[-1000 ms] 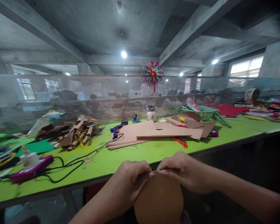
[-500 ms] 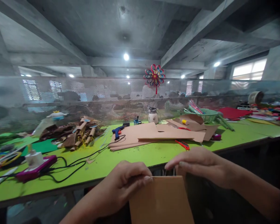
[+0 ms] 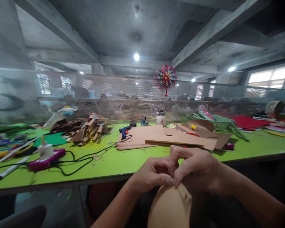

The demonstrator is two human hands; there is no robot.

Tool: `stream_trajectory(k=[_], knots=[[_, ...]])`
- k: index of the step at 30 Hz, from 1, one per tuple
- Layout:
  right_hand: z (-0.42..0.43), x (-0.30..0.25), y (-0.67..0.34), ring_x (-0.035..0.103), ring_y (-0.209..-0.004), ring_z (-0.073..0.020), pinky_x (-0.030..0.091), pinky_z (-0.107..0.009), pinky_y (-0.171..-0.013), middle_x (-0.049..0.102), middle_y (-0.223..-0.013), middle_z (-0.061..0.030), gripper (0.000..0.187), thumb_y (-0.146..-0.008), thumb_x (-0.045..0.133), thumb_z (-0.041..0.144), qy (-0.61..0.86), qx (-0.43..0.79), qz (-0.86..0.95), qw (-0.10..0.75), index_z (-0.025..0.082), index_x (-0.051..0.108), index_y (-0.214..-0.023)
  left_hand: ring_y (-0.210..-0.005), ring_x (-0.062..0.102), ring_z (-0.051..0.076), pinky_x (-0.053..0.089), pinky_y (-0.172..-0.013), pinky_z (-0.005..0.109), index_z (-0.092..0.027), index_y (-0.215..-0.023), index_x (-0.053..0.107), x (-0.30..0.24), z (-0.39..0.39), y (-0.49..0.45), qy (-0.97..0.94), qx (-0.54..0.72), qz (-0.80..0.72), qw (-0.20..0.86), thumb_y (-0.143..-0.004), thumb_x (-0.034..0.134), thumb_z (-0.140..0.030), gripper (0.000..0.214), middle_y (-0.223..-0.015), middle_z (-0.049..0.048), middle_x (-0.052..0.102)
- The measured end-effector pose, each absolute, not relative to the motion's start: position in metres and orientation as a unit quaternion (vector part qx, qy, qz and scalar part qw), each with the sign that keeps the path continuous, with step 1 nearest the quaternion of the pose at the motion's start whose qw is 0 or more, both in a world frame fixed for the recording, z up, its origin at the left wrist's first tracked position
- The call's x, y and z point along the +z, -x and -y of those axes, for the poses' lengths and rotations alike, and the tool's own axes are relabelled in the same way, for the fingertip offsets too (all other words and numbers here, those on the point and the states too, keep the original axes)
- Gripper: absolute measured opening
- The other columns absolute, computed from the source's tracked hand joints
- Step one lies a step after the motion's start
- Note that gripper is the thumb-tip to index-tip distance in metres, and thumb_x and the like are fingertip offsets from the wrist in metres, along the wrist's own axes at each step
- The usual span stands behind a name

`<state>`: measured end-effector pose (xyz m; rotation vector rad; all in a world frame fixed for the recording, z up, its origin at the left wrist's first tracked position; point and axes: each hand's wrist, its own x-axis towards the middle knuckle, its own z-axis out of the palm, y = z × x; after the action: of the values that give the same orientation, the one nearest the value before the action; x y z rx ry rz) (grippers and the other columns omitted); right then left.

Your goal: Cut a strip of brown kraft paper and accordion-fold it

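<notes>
A sheet of brown kraft paper (image 3: 169, 207) hangs in front of me below the table edge, its body bowed and a small fold showing near its upper right corner. My left hand (image 3: 154, 174) pinches the top edge, thumb and fingers closed on it. Close beside it, touching, my right hand (image 3: 194, 167) is also closed, thumb and forefinger pressed together at the same edge. Both sets of fingertips meet there, so the paper between them is mostly hidden.
On the green table (image 3: 85, 169) lie stacked brown sheets (image 3: 137, 137), a blue glue gun (image 3: 124, 131) and a purple power strip (image 3: 46, 160) with black cables. Rolled brown paper pieces (image 3: 90, 131) are heaped at left. A bottle (image 3: 160, 118) and a green basket (image 3: 219, 123) stand behind.
My right hand has come down and left to pinch the paper's top edge beside my left hand. The paper's flat, straight-topped face is now bowed and folded. The view has shifted slightly left.
</notes>
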<state>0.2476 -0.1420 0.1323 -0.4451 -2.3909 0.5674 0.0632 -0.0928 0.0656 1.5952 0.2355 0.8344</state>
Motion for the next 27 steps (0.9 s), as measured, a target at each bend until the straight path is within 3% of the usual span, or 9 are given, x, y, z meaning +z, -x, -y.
stream_trajectory(k=[4,8,14,20,22,27], knots=[[0.119,0.128,-0.255,0.057,-0.077,-0.0153,0.047,-0.028,-0.070,0.063,-0.084,-0.0078,0.019,-0.087,0.055,0.032,0.247,0.234,0.866,0.367,0.015,0.064,-0.089,-0.095,0.056,0.020,0.044,-0.085,0.030,-0.014,-0.098,0.066,0.063,0.075,-0.051,-0.687,0.426,-0.188,0.559,-0.074,0.065,-0.045,0.039,-0.100,0.0082,0.064],[0.073,0.123,-0.261,0.058,-0.083,-0.0165,0.046,-0.027,-0.072,0.066,-0.091,-0.0076,0.025,-0.086,0.052,0.034,0.344,0.175,0.868,0.313,0.015,0.066,-0.095,-0.096,0.057,0.019,0.046,-0.079,0.028,-0.013,-0.101,0.063,0.065,0.042,-0.029,-0.656,0.482,-0.281,0.508,-0.081,0.057,-0.042,0.035,-0.106,0.0107,0.063],[-0.007,0.089,-0.239,0.054,-0.066,-0.0135,0.042,-0.023,-0.063,0.067,-0.075,-0.0048,0.028,-0.078,0.055,0.028,0.351,0.203,0.898,0.172,0.009,0.071,-0.089,-0.077,0.058,0.016,0.043,-0.066,0.025,-0.011,-0.091,0.068,0.064,-0.001,-0.029,-0.788,0.392,-0.361,0.309,-0.081,0.052,-0.036,0.032,-0.085,0.0075,0.068],[-0.036,0.046,-0.223,0.049,-0.062,-0.0122,0.038,-0.022,-0.058,0.064,-0.070,-0.0033,0.028,-0.076,0.057,0.030,0.347,0.263,0.882,0.180,0.007,0.071,-0.085,-0.060,0.051,0.013,0.031,-0.054,0.022,-0.012,-0.077,0.071,0.043,-0.020,-0.035,-0.886,0.232,-0.380,0.130,-0.076,0.049,-0.021,0.024,-0.066,0.0036,0.066],[-0.036,0.042,-0.224,0.048,-0.061,-0.0114,0.037,-0.022,-0.056,0.062,-0.066,-0.0023,0.026,-0.074,0.059,0.029,0.369,0.269,0.869,0.192,0.008,0.071,-0.081,-0.057,0.049,0.012,0.028,-0.051,0.022,-0.011,-0.071,0.070,0.039,-0.025,-0.034,-0.888,0.206,-0.396,0.110,-0.074,0.050,-0.021,0.023,-0.061,0.0032,0.064],[-0.033,0.039,-0.226,0.048,-0.060,-0.0104,0.037,-0.021,-0.056,0.061,-0.066,-0.0014,0.021,-0.073,0.057,0.025,0.393,0.275,0.850,0.218,0.008,0.069,-0.078,-0.060,0.050,0.012,0.032,-0.054,0.020,-0.012,-0.076,0.070,0.033,-0.037,-0.032,-0.891,0.211,-0.374,0.147,-0.072,0.052,-0.023,0.022,-0.065,0.0011,0.064]])
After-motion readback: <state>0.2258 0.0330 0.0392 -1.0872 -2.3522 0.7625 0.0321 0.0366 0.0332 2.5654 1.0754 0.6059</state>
